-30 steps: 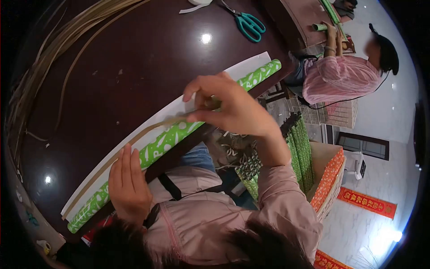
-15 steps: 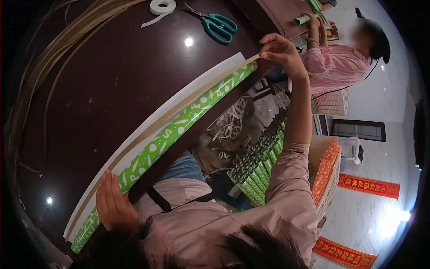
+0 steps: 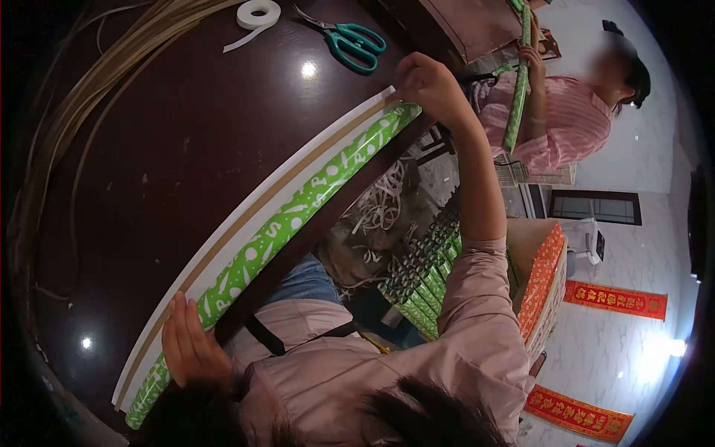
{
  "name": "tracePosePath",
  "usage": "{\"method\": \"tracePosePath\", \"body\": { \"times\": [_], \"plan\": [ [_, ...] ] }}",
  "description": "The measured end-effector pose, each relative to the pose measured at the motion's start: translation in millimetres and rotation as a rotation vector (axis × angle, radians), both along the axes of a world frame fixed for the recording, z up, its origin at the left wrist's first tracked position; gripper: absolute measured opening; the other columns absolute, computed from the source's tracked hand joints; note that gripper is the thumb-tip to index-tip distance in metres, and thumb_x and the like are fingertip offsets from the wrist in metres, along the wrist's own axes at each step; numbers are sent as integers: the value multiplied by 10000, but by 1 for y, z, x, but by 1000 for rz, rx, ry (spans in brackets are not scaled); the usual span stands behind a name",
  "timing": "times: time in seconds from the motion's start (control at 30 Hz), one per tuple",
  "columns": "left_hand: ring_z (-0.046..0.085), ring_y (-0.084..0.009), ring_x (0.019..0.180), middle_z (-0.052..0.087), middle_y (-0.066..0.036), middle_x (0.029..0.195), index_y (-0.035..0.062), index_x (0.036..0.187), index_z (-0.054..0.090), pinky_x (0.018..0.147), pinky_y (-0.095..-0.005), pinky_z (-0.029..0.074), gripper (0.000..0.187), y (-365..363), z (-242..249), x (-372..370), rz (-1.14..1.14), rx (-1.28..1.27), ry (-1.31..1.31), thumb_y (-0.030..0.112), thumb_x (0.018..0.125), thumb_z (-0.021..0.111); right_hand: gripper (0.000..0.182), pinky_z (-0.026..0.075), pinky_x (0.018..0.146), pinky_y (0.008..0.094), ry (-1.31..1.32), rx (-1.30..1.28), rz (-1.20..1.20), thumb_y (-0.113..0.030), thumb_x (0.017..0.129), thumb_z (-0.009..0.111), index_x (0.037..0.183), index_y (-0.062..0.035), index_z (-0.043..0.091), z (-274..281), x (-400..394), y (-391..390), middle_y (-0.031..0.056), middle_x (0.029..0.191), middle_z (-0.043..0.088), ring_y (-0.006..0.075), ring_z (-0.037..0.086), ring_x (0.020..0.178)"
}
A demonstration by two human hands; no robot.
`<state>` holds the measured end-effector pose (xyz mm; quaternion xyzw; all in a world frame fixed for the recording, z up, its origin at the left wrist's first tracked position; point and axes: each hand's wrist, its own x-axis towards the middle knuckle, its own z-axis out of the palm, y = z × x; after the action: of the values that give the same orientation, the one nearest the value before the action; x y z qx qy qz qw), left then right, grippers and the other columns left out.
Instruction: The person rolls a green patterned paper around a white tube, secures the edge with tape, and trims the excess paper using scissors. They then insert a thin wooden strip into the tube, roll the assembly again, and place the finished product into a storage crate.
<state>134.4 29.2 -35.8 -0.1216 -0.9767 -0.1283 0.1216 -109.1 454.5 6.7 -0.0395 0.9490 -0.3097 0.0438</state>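
A sheet of green wrapping paper (image 3: 272, 232) with white print lies partly rolled along the dark table edge, its white underside (image 3: 223, 262) showing. A flat tan strip (image 3: 257, 201) runs lengthwise along that white side. My left hand (image 3: 192, 346) lies with fingers stretched out across the paper and strip near the lower end. At the far upper end is my right hand (image 3: 436, 88), its fingers curled together at the tip of the strip; the fingertips are partly hidden.
A roll of white tape (image 3: 272, 13) and teal-handled scissors (image 3: 356, 46) lie on the table (image 3: 149, 223). Long tan strips (image 3: 67, 123) are bundled at the left. Stacked green rolls (image 3: 424, 294) stand beside me. A co-worker (image 3: 573, 115) holds a green roll (image 3: 516, 108).
My right hand has moved left and lowered the strip's raised end onto the paper. The paper has shifted slightly. The co-worker's green roll has swung into a more upright line in view.
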Motion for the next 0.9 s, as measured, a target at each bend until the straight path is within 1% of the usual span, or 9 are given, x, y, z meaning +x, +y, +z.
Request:
{"method": "tracePosePath", "body": {
  "times": [0.13, 0.2, 0.4, 0.5, 0.63, 0.7, 0.8, 0.87, 0.9],
  "plan": [
    [630, -348, 1105, 626, -194, 1229, -50, 1183, 580, 898, -428, 502, 292, -3, -8, 7, -21, -17, 10, 105, 994, 419, 294, 481, 639, 265, 37, 100, -32, -18, 708, 694, 985, -18, 594, -4, 7, -5, 26, 698, 617, 103, 602, 681],
    [624, -352, 1114, 620, -201, 1236, -54, 1185, 578, 904, -427, 499, 300, -9, -9, 14, -36, -20, 17, 112, 998, 412, 297, 494, 650, 284, 110, 264, 1, -22, 695, 696, 975, -33, 598, -7, 12, -9, 51, 708, 630, 135, 622, 684],
    [615, -369, 1122, 605, -224, 1247, -75, 1198, 561, 926, -437, 492, 291, -17, -1, 24, -34, -4, -53, 47, 960, 447, 316, 500, 651, 315, 143, 366, -18, -35, 663, 712, 957, -37, 597, -8, 19, -24, 70, 724, 644, 177, 640, 701],
    [614, -377, 1120, 612, -226, 1232, -84, 1177, 574, 921, -439, 497, 280, -13, -3, 23, -39, 38, -27, 9, 946, 444, 349, 489, 645, 309, 168, 451, -20, -48, 658, 745, 974, -40, 597, -8, 17, -24, 50, 711, 620, 160, 616, 696],
    [615, -382, 1111, 615, -232, 1218, -104, 1166, 578, 904, -439, 507, 279, -9, 2, 12, -34, 7, -4, -11, 931, 462, 386, 471, 635, 293, -1, 320, -69, -71, 667, 787, 996, -39, 589, -5, -3, -7, 21, 701, 583, 135, 577, 686],
    [617, -381, 1106, 615, -235, 1216, -110, 1166, 577, 897, -438, 510, 278, 6, 8, 23, -28, 9, 0, -19, 925, 474, 435, 454, 626, 277, -141, 137, -114, -96, 671, 823, 1026, -28, 581, -2, 2, 10, 2, 706, 559, 117, 549, 686],
    [613, -376, 1105, 609, -237, 1221, -119, 1167, 572, 898, -436, 508, 279, 6, 16, 25, -13, 8, 0, -15, 916, 512, 456, 455, 632, 262, -137, 97, -112, -102, 675, 830, 1045, -15, 578, -11, -8, 43, 0, 711, 558, 121, 546, 687],
    [607, -370, 1113, 605, -235, 1230, -112, 1162, 578, 902, -428, 504, 273, -13, 18, 38, -61, -20, -5, -21, 909, 534, 525, 516, 752, 363, 10, 283, -237, -147, 663, 821, 1106, 17, 593, -2, 8, 29, 166, 957, 654, 282, 640, 879],
    [607, -370, 1113, 605, -235, 1230, -112, 1162, 578, 902, -428, 504, 273, -22, 15, 42, -41, -31, -12, -21, 909, 534, 470, 518, 753, 352, 105, 248, -199, -141, 700, 796, 1097, 17, 602, 7, 13, 18, 164, 978, 662, 267, 646, 861]
  ]
}}
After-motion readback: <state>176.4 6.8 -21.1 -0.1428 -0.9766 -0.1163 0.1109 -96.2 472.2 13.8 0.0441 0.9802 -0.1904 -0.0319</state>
